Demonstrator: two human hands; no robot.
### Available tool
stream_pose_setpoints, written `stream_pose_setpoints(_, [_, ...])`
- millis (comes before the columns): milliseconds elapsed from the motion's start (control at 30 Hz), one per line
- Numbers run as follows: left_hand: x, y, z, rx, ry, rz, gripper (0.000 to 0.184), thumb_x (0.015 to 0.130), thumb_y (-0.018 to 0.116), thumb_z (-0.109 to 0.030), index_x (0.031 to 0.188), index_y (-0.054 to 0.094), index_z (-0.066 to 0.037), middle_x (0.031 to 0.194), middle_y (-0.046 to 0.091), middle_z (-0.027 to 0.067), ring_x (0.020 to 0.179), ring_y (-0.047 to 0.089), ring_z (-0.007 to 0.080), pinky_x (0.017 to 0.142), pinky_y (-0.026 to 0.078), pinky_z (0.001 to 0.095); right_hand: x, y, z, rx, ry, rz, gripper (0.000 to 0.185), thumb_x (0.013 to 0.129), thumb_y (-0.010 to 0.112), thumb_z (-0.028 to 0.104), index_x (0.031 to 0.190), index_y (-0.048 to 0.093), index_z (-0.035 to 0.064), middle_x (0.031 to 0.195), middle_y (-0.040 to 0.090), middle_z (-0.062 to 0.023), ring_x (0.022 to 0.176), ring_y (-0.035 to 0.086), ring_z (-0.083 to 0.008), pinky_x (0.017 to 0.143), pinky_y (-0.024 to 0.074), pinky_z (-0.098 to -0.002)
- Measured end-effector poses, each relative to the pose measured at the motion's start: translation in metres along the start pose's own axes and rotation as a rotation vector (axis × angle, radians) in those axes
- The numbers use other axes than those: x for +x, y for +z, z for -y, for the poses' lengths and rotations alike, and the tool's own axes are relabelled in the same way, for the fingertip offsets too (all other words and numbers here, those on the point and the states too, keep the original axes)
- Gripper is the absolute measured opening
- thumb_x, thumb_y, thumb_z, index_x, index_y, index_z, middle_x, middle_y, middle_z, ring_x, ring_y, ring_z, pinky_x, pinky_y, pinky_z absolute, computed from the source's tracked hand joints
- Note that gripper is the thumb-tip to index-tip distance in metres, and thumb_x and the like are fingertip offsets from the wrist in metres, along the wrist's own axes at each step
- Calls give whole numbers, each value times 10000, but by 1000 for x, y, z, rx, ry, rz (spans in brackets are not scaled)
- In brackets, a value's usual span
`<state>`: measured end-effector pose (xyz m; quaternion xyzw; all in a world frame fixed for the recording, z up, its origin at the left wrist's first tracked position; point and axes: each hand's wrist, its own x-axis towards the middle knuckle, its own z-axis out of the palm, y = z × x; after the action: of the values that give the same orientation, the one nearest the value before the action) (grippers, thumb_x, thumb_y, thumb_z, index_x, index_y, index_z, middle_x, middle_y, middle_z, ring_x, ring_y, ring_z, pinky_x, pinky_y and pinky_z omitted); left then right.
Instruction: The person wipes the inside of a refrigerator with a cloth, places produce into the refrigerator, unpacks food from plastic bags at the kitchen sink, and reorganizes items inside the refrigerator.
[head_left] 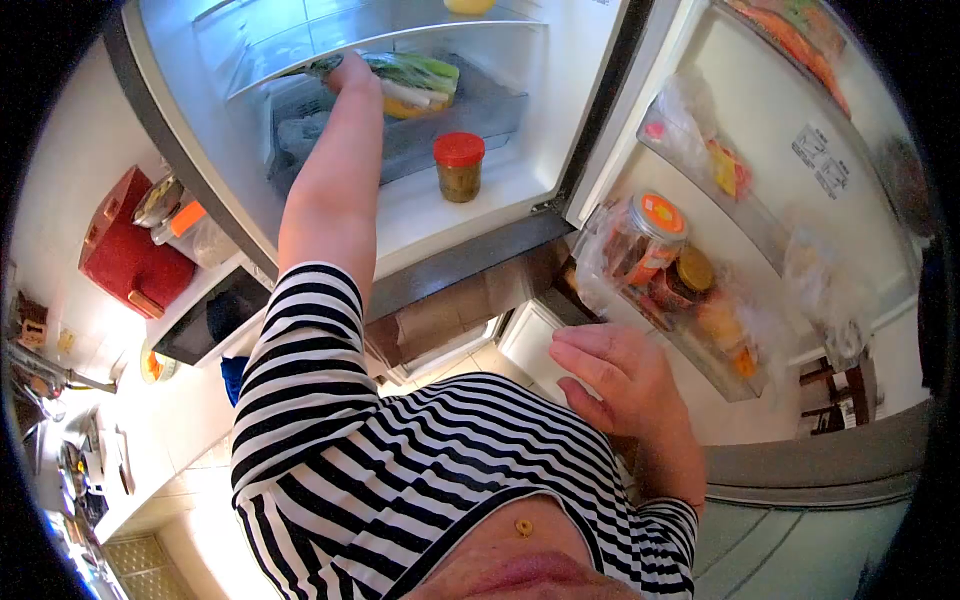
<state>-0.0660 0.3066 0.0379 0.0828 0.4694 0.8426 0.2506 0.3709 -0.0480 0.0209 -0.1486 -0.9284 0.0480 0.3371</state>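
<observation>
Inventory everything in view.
Fridge: one, white inside, open ahead
Door: one, white, open at right
Shelf: one, clear, upper fridge
Round item: one, yellow, on the shelf
Drawer: one, greyish, under the shelf
Greens: one bundle, green and white, at the drawer
Jar: one, red lid, fridge bottom
Door jars: at least two, orange and yellow tops, low
Bags: several, clear, inside the door
Box: one, red, left of fridge
Kitchenware: uncountable, mixed, far left
Shirt: one, black and white, lower middle
Pendant: one, gold, neckline
Left hand: one, bare, at the greens
Right hand: one, bare, before the shirt
</observation>
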Motion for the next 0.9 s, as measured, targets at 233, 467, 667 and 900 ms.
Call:
stream_pose_setpoints(233, [94,29,77,397,-60,196,333,684,684,-189,931,578,7,953,605,118,749,595,257,633,482,398,3,11,-16,-30,90,1,471,704,640,55,1157,514,89,969,618,-110,831,615,-286,705,509,-376])
stream_pose_setpoints(467, [30,52,50,712,-79,569,188,736,612,-236,758,604,-49,688,600,114,679,595,265,632,468,444,11,24,-35,-52,199,13,459,723,639,86,1163,510,86,958,619,-119,830,611,-299,704,501,-396])
stream_pose_setpoints(667, [100,85,77,1190,-361,968,207,699,641,-173,867,631,-54,835,658,100,721,616,274,743,493,405,14,29,-46,-97,338,73,457,722,658,106,1157,517,88,978,620,-119,856,604,-298,731,480,-394])
stream_pose_setpoints(900, [71,72,75,1090,-456,966,268,670,653,-181,906,616,-60,920,635,147,839,596,262,786,472,408,16,38,-62,-114,432,90,468,713,676,104,1155,523,98,932,616,-127,827,596,-314,702,473,-392])
